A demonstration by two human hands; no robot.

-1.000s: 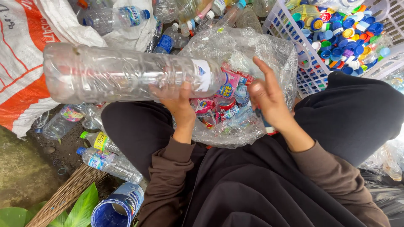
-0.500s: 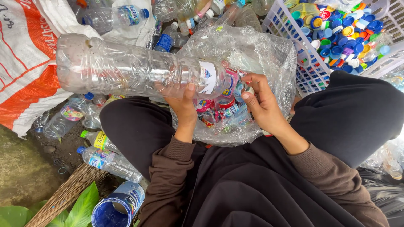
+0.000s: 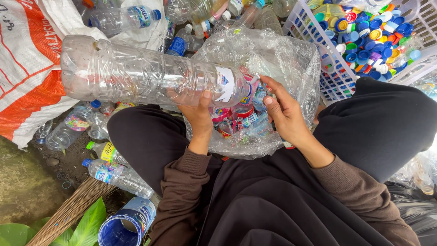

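Left hand [image 3: 196, 111] clamped around a large clear plastic bottle [image 3: 145, 73].
Right hand [image 3: 283, 111] pinches its fingers at the bottle's neck end. The bottle lies level above the lap, base to the left, neck pointing right over a clear bag of labels [image 3: 273, 59].

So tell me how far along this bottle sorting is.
Done: the white basket already holds many coloured caps, and peeled labels lie in the clear bag. In hand: left hand grips a large clear bottle; right hand is at its label. Left: labelled bottles on the ground.
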